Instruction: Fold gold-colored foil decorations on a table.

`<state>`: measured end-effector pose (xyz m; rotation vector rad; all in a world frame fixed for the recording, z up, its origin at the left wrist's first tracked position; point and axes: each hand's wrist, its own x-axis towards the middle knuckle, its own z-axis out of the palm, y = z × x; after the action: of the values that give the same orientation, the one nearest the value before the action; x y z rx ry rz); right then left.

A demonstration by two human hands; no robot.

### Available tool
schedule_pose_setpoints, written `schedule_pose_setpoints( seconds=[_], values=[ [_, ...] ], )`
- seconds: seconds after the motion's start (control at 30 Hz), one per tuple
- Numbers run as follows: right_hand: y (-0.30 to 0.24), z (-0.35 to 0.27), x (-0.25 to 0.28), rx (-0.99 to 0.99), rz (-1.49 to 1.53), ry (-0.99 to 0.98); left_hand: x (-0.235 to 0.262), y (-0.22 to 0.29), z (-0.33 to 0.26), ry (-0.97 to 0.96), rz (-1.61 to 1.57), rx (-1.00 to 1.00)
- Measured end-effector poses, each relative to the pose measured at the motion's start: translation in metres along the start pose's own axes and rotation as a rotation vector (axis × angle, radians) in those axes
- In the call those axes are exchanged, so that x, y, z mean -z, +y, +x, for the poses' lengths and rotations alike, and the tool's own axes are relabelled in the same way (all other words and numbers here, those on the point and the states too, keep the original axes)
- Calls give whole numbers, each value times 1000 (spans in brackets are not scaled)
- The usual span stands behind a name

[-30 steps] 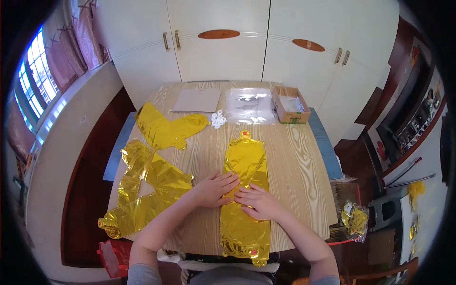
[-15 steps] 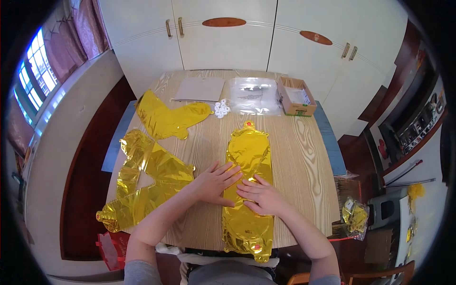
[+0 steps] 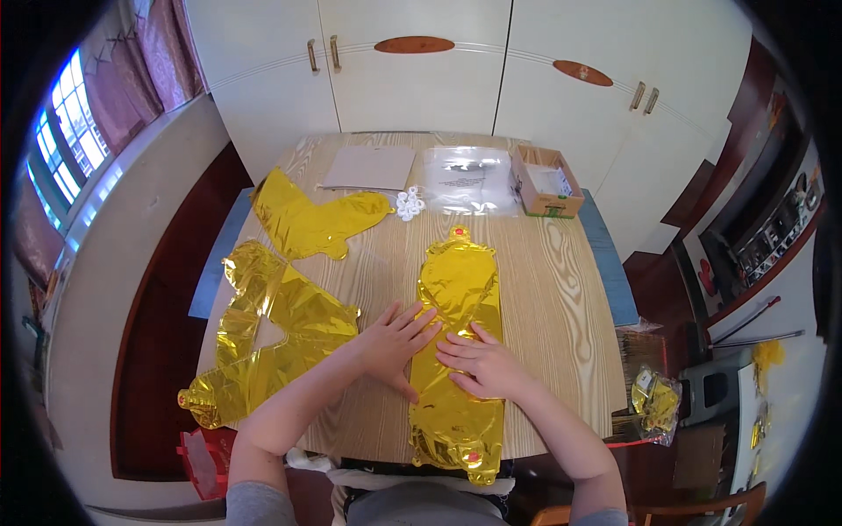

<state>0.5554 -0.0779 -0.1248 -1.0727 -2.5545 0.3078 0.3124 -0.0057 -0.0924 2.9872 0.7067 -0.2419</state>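
A flat gold foil balloon (image 3: 458, 282), folded into a long strip, lies lengthwise in front of me and reaches the table's near edge. My left hand (image 3: 396, 344) rests on its left edge, fingers spread over the foil and thumb pointing toward me. On the right side, my right hand (image 3: 482, 361) lies flat on the strip's middle with fingers stretched out. Neither hand grips anything. To the left is a larger spread gold foil balloon (image 3: 307, 311) with an open gap in its middle. Beyond it lies another gold foil balloon (image 3: 303, 219), also flat.
Along the table's far side are a grey board (image 3: 368, 167), a small pile of white rings (image 3: 409, 203), clear plastic bags (image 3: 471, 181) and an open cardboard box (image 3: 550, 206). A red bag (image 3: 203, 465) is below the left corner; a bagged gold item (image 3: 656, 401) sits off the right edge.
My left hand has shifted slightly left toward the strip's edge, its thumb now lower at that edge. The right hand has barely moved.
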Motion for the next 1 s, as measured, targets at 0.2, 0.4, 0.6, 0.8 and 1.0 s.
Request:
schedule_pose_setpoints(
  seconds=[0.2, 0.4, 0.6, 0.8, 1.0],
  values=[
    [1, 0, 0, 5, 4, 1, -5, 2, 9, 61, -49, 126],
    [1, 0, 0, -4, 14, 18, -5, -10, 28, 72, -59, 260],
    [0, 1, 0, 8, -5, 12, -8, -31, 38, 76, -15, 302],
    [0, 0, 1, -1, 6, 4, -2, -46, 45, 16, -44, 321],
    [-18, 15, 13, 86, -161, 1, -5, -51, 47, -14, -20, 317]
  ],
)
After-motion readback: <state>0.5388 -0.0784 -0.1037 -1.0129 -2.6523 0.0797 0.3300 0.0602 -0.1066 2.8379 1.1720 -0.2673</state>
